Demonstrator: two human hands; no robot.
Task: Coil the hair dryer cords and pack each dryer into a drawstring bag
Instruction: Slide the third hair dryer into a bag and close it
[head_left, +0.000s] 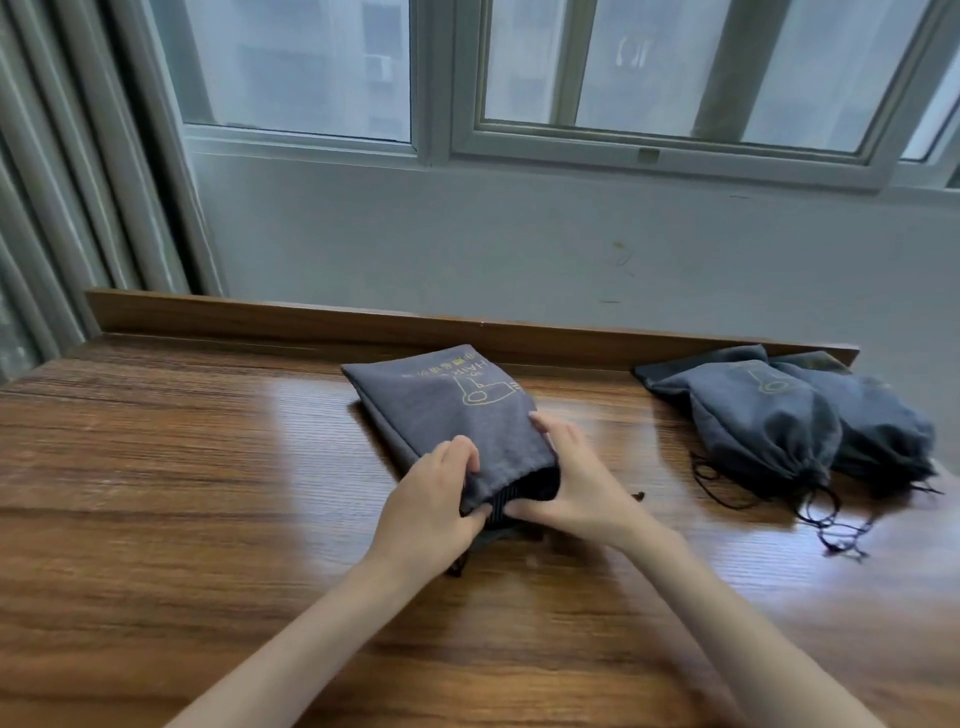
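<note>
**Both hands at the bag's mouth**

Head view: a grey bag (452, 410) lies mid-counter (182, 493), mouth toward 6 o'clock, a dark ribbed thing (524, 491) showing inside. The left hand (436, 499) grips the mouth's left edge, fingers curled over the cloth. The right hand (571, 483) clasps its right side. Two full bags (763, 415), cords drawn, sit at 3 o'clock.

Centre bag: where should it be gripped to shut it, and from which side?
The bag lies flat, mouth toward the person, so probably grip the mouth hem from the near side, where the left hand and right hand hold it.
</note>
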